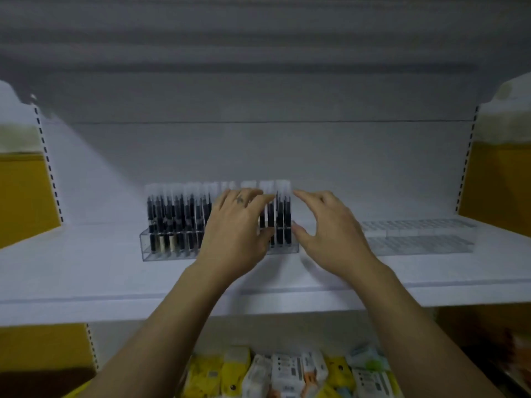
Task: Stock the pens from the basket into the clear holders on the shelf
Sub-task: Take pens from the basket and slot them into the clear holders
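A: Shelf, white flat board (86, 271). What stands on it?

B: Item one: long clear acrylic holder (169, 254), mid-shelf. Item two: pair of flat clear empty holders (416, 242), right of the long holder, no pens showing.

A: Hands?

B: Left hand (235, 234), in front of the long holder, fingers laid over its contents; grip cannot be told. Right hand (333, 234), at its right end, fingers spread, holding nothing.

A: Stock?

B: Black pens with frosted caps (161, 216), upright, filling the long holder. Judged one holder done, two left. Basket not in view.
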`<move>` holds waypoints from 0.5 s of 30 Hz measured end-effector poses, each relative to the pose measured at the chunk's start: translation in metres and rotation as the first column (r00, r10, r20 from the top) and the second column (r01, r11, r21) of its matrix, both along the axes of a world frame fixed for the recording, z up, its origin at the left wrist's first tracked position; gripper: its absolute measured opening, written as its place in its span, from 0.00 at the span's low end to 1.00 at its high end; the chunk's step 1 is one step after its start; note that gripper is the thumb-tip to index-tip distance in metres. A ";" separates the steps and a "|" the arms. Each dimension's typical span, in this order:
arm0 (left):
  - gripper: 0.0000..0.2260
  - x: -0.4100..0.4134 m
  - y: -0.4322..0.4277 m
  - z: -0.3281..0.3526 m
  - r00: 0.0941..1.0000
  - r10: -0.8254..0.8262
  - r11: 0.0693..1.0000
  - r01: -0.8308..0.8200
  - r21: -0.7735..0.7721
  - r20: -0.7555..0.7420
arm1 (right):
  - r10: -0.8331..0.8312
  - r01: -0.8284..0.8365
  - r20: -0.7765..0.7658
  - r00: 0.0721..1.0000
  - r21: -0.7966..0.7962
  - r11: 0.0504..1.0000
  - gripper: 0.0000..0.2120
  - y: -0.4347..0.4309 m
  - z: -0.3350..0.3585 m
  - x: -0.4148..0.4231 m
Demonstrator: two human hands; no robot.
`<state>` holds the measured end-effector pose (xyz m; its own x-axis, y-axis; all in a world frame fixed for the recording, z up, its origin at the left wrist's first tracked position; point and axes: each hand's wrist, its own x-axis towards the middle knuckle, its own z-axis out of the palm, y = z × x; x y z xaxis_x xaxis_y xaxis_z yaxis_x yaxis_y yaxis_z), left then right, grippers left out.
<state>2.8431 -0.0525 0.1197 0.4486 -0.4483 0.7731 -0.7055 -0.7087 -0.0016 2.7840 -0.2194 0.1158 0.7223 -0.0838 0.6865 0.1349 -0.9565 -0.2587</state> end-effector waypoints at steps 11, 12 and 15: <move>0.12 -0.075 0.021 -0.129 0.998 -0.033 0.988 0.024 -0.154 -0.059 | 0.017 -0.014 0.180 0.984 -0.023 1.000 0.14 0.028 -0.122 -0.071; 0.12 -0.080 0.022 -0.145 0.997 -0.036 0.989 0.024 -0.149 -0.075 | 0.020 -0.020 0.149 0.989 0.001 1.000 0.12 0.029 -0.139 -0.075; 0.13 -0.090 0.024 -0.205 0.977 -0.024 0.997 0.007 -0.081 -0.210 | -0.011 0.012 -0.020 1.000 0.055 0.998 0.10 0.032 -0.199 -0.084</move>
<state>2.7527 -0.0285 -0.0853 0.5987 -0.3972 0.6955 -0.6947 -0.6897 0.2042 2.6998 -0.1878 -0.0830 0.7342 -0.1293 0.6665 0.1184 -0.9423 -0.3132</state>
